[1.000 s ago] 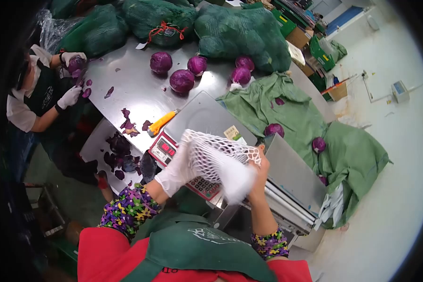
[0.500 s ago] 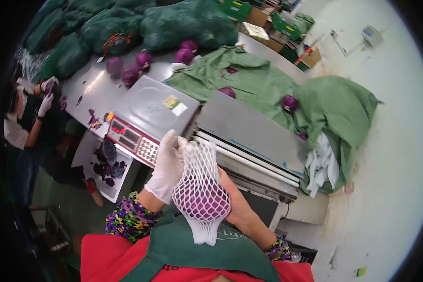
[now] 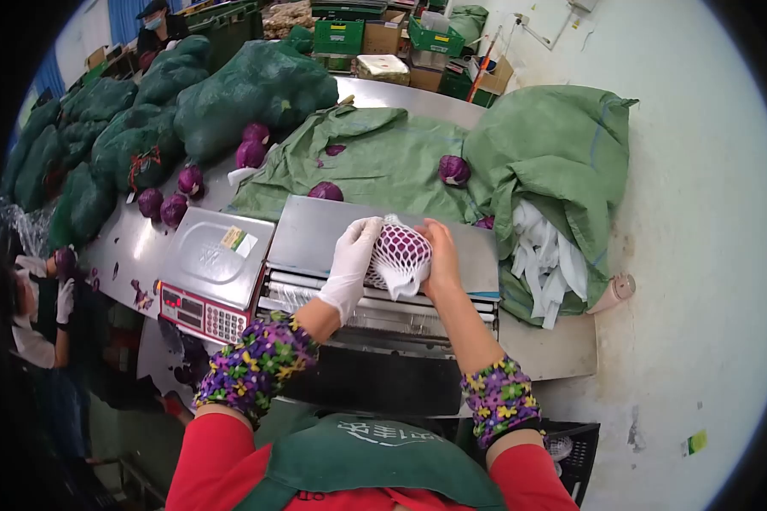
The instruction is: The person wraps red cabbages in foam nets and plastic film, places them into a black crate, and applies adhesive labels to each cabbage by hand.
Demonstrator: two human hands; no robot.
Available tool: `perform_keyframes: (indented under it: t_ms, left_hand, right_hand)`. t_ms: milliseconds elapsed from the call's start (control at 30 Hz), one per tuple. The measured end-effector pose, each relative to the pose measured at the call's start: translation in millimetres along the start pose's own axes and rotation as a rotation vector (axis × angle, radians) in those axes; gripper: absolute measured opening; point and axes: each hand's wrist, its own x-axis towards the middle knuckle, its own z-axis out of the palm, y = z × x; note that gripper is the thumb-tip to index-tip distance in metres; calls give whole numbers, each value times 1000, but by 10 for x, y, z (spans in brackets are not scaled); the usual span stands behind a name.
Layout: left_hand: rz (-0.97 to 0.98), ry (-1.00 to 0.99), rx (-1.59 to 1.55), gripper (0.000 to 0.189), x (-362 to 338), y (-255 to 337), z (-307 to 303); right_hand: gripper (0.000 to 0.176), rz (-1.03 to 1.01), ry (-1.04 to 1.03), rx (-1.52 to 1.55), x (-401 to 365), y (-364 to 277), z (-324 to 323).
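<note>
We saw the stainless-steel table (image 3: 126, 252) running across the view, with a green woven sack (image 3: 562, 140) bulging at its right end and a flattened green woven sheet (image 3: 392, 145) spread over its middle. Dark green mesh sacks (image 3: 251, 98) lay heaped on the left, one of them tied with red string (image 3: 145, 162). In front of the sheet we had the metal wrapping machine (image 3: 311, 234), its flat plate behind and its rollers before, and just to its left the red-framed weighing scale (image 3: 217, 251), whose lit digits were too small for us to read. Above the machine we held the netted red cabbage (image 3: 402, 254) between our two hands; whether it touched the plate, we could not tell. Our gloved left hand (image 3: 349, 266) gripped the left side of its white net with the fingers, and our bare right hand (image 3: 441, 262) was cupped against its right side. Folded white strips (image 3: 541, 255) spilled from the mouth of the woven sack. Loose red cabbages (image 3: 454, 170) sat on the sheet, near the back edge of the plate and in a group beside the mesh sacks. Smallest were the purple leaf scraps (image 3: 141, 296) left of the scale and the paper label (image 3: 234, 238) on its pan.
</note>
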Motion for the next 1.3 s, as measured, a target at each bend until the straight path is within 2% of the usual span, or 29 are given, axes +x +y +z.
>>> perform_keyframes:
  t_ms: [33, 67, 133, 167, 233, 267, 300, 367, 433, 467, 500, 567, 633, 700, 733, 767, 800, 833, 900, 933, 967, 1033, 1067, 1100, 1167, 1200, 1233, 1267, 1300]
  left_hand:
    - [8, 40, 11, 24, 125, -128, 20]
    - [-16, 44, 21, 26, 241, -255, 21]
    - [-55, 45, 34, 28, 282, -288, 29]
    - [-59, 13, 116, 30, 276, -300, 2]
    - [-102, -39, 243, 36, 179, -83, -40]
    - [81, -83, 447, 39, 177, -114, -219]
    - [272, -133, 645, 41, 184, -128, -448]
    - [350, -362, 861, 44, 33, 231, -885]
    - [696, -497, 1385, 48, -120, 607, -1271]
    - [689, -570, 1607, 47, -152, 715, -1482]
    - [680, -641, 1830, 46, -173, 782, -1625]
    - [719, -727, 1930, 45, -183, 835, -1670]
    - [766, -790, 2033, 45, -186, 851, -1586]
    - [803, -987, 1931, 43, -170, 749, -1304]
    - [881, -1001, 1839, 42, -157, 635, -1239]
    - [955, -1013, 1745, 40, -133, 499, -1195]
    - [1003, -955, 1618, 26, -155, 398, -1177]
    - [1006, -943, 1624, 26, -215, 361, -1204]
    - [144, -625, 1042, 13, -362, 288, -1265]
    - [-156, -515, 835, 15, -525, 531, -1165]
    - [-190, -475, 793, 13, -661, 702, -1132]
    - [-200, -394, 530, 12, -883, 987, -1019]
    - [-4, -392, 559, 12, -864, 1064, -988]
    - [191, -386, 581, 13, -825, 1131, -956]
    - [331, -305, 688, 9, -638, 1342, -730]
    - [455, -393, 771, 22, -411, 1310, -655]
    - [585, -481, 853, 41, -165, 1196, -602]
    - [605, -555, 903, 61, 39, 1038, -535]
    - [626, -627, 954, 83, 218, 841, -478]
  right_hand:
    - [28, -108, -17, -100, 226, 78, -106]
    - [28, -114, -8, -100, 356, 119, -187]
    - [25, -153, -60, -375, 503, 201, -328]
    - [25, -152, -49, -375, 582, 220, -421]
    - [22, -171, -129, -620, 575, 130, -579]
    - [17, -233, -141, -764, 501, 10, -671]
    - [17, -218, -122, -769, 379, -141, -748]
    - [19, -706, -294, -1227, 155, -473, -949]
    - [29, -890, -478, -1709, -174, -861, -1155]
    - [39, -976, -580, -1813, -228, -948, -1314]
    - [39, -964, -575, -1813, -298, -996, -1382]
    - [42, -960, -751, -2173, -442, -1033, -1441]
    - [43, -1013, -831, -2156, -352, -843, -1573]
    - [38, -1224, -955, -2036, -290, -616, -1503]
    - [26, -1068, -1008, -2009, -307, -530, -1438]
    - [26, -1081, -1012, -2010, -361, -452, -1380]
    - [21, -883, -880, -1821, -428, -373, -1340]
    - [16, -692, -751, -1623, -461, -330, -1329]
    - [10, -662, -762, -1493, -570, -460, -1345]
    - [7, -279, -631, -1368, -798, -681, -1199]
    - [5, 90, -491, -1214, -965, -874, -1083]
    - [4, 48, -473, -1081, -1124, -1132, -972]
    - [5, 10, -450, -946, -1139, -1190, -962]
    - [5, 18, -453, -949, -1072, -1216, -960]
    - [10, -509, -371, -671, -792, -1301, -883]
    - [10, -511, -376, -671, -576, -1297, -848]
    - [22, -904, -421, -1056, -296, -1240, -833]
    - [35, -1308, -446, -1436, -71, -1155, -842]
    - [35, -1322, -450, -1435, 84, -1033, -874]
